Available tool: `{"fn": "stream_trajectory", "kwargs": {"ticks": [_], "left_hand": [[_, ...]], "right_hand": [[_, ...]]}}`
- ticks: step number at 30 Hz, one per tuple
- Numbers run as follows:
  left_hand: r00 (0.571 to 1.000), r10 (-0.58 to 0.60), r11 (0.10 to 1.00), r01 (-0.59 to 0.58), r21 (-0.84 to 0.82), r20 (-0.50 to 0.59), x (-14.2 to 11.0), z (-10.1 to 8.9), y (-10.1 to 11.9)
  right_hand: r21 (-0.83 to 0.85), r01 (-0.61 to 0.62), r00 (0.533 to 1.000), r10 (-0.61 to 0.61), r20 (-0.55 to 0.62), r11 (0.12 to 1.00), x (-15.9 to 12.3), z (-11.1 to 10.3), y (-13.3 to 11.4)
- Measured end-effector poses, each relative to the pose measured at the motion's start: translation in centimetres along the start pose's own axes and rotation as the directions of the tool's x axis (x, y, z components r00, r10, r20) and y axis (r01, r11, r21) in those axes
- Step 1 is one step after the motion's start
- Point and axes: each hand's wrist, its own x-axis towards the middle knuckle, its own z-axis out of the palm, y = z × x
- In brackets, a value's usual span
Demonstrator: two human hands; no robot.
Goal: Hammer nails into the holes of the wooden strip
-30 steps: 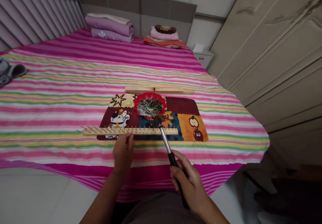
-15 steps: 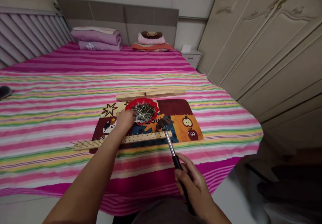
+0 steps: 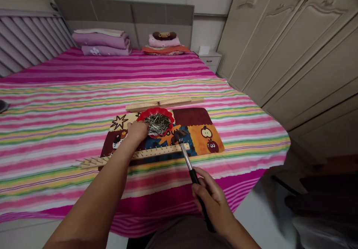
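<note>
My left hand (image 3: 139,131) reaches over the left rim of a scalloped red bowl (image 3: 170,113). Its fingers are curled and closed at the loose nails (image 3: 159,123) inside; the fingertips are hidden, so what they pinch does not show. My right hand (image 3: 211,195) is wrapped around the black grip of a hammer (image 3: 187,157). The dark hammer head rests beyond the right end of a long wooden strip (image 3: 156,151), over the mat. Many nails stand up in a row along this strip, and my left forearm crosses in front of part of it.
Beneath the bowl and strip lies a patchwork-print mat (image 3: 192,117) on a striped bedspread (image 3: 246,129). More wooden strips (image 3: 173,102) lie behind the bowl. Folded bedding (image 3: 100,40) is stacked by the headboard, and a wardrobe (image 3: 279,55) stands on the right.
The view has shifted slightly, moving everything a little left in the picture. My left hand stays at the nails in the bowl, and my right hand keeps holding the hammer.
</note>
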Motion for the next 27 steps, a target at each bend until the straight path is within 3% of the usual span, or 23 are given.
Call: {"fn": "stream_trajectory", "kwargs": {"ticks": [3,11,19,22,24,26,27], "left_hand": [[0.999,0.035,0.999,-0.035,0.001,0.028,-0.2,-0.3,0.0],[0.994,0.099,0.995,-0.098,0.023,-0.034,-0.9,0.3,0.0],[0.983,0.180,0.983,-0.181,0.023,0.029,-0.4,-0.6,-0.4],[0.987,0.124,0.984,-0.135,-0.120,-0.099,-0.6,-0.8,-1.1],[0.983,0.057,0.941,-0.112,-0.318,-0.175,-0.8,-1.0,-1.7],[0.981,-0.036,0.816,-0.082,-0.572,-0.192,-1.3,-1.4,-2.1],[0.980,-0.090,0.710,-0.062,-0.702,-0.178,-1.6,-1.7,-2.2]], "right_hand": [[0.007,-0.013,1.000,0.013,-0.027,1.000,0.1,0.1,-0.1],[0.000,0.022,1.000,-0.022,0.006,1.000,0.3,0.0,-0.1],[0.010,0.019,1.000,-0.019,-0.005,1.000,0.2,0.0,-0.2],[-0.001,0.014,1.000,-0.014,0.006,1.000,0.1,-0.1,-0.2],[-0.002,0.014,1.000,-0.014,0.004,1.000,0.2,-0.1,-0.1],[0.000,0.016,1.000,-0.016,-0.003,1.000,0.2,-0.1,-0.1],[0.001,0.017,1.000,-0.017,-0.004,1.000,0.2,0.0,-0.1]]}}
